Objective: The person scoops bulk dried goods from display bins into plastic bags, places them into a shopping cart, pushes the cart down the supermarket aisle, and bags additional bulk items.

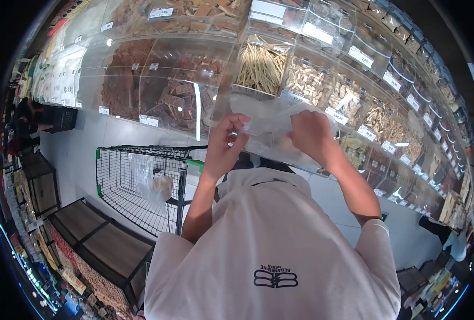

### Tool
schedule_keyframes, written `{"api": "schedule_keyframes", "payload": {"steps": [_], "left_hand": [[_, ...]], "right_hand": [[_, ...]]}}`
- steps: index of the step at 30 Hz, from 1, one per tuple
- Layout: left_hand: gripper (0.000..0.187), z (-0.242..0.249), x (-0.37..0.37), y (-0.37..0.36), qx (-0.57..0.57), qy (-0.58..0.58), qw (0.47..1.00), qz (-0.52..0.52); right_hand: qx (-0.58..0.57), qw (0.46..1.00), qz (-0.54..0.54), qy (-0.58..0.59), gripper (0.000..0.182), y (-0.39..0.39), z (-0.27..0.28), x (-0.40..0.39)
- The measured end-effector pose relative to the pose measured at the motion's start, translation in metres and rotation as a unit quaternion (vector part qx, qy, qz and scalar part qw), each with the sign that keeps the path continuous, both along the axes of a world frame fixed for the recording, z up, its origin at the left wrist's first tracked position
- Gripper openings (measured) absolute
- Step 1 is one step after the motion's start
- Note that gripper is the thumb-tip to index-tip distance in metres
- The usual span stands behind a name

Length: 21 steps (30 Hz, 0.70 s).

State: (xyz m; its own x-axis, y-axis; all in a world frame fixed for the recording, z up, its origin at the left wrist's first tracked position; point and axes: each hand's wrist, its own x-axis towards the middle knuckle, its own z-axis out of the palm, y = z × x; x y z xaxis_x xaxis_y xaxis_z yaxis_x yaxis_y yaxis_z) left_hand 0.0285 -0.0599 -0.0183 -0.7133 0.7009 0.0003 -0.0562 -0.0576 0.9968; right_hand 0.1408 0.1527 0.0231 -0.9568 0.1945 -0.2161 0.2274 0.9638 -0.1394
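Observation:
A thin clear plastic bag stretches between my two hands, in front of the bulk bins. My left hand is closed in a pinch on the bag's left side, its fingertips curled together. On the other side my right hand has its fingers folded over the bag. Just beyond the bag stand a bin of long pale sticks and a bin of short cream-coloured pieces. Whether anything lies inside the bag cannot be made out.
A wire shopping cart with green corners, holding a plastic bag, stands at the left. Clear bins of brown pieces line the upper left, and more labelled bins curve down the right. Dark crates stand at the lower left.

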Motion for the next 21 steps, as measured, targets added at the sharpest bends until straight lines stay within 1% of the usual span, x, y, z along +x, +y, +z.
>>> {"api": "schedule_keyframes", "payload": {"steps": [2, 3, 6, 7, 10, 11, 14, 16, 17, 18, 20, 21], "left_hand": [[0.03, 0.001, -0.005, -0.008, 0.006, -0.003, 1.0, 0.008], [0.03, 0.002, -0.005, -0.013, 0.008, -0.007, 1.0, 0.015], [0.03, 0.0, -0.014, -0.019, 0.033, -0.037, 0.999, 0.024], [0.03, 0.0, -0.016, -0.02, 0.031, -0.029, 0.999, 0.025], [0.029, 0.002, -0.019, -0.018, 0.045, -0.059, 0.997, 0.024], [0.029, 0.0, -0.02, -0.017, 0.044, -0.059, 0.997, 0.015], [0.029, -0.003, -0.02, -0.016, 0.043, -0.061, 0.997, -0.01], [0.03, -0.002, -0.02, -0.016, 0.048, -0.064, 0.997, -0.018], [0.029, -0.003, -0.02, -0.017, 0.047, -0.066, 0.997, -0.019], [0.029, -0.004, -0.02, -0.018, 0.046, -0.069, 0.996, -0.02], [0.029, -0.006, -0.021, -0.018, 0.049, -0.075, 0.996, -0.021], [0.028, -0.006, -0.022, -0.018, 0.053, -0.079, 0.995, -0.02]], "right_hand": [[0.04, 0.997, -0.048, 0.048, 0.01, -0.001, 0.005, -0.004], [0.038, 0.995, -0.069, 0.054, 0.01, 0.0, 0.014, -0.003], [0.1, 0.993, -0.054, 0.001, 0.025, -0.001, 0.034, 0.0], [0.096, 0.994, -0.029, 0.032, 0.025, -0.007, 0.04, 0.002], [0.06, 0.998, 0.015, 0.015, 0.025, -0.02, 0.026, -0.006], [0.058, 0.996, 0.018, -0.058, 0.024, -0.023, 0.021, -0.018], [0.093, 0.984, 0.052, -0.144, 0.022, -0.016, -0.025, -0.046], [0.033, 0.996, 0.071, -0.037, 0.022, -0.001, -0.069, -0.039], [0.002, 0.997, 0.081, 0.017, 0.023, 0.006, -0.079, -0.034], [-0.06, 0.998, 0.035, 0.005, 0.024, 0.007, -0.073, -0.031], [-0.184, 0.981, -0.058, -0.018, 0.028, 0.006, -0.054, -0.028], [-0.182, 0.981, -0.066, -0.026, 0.028, 0.006, -0.052, -0.03]]}}
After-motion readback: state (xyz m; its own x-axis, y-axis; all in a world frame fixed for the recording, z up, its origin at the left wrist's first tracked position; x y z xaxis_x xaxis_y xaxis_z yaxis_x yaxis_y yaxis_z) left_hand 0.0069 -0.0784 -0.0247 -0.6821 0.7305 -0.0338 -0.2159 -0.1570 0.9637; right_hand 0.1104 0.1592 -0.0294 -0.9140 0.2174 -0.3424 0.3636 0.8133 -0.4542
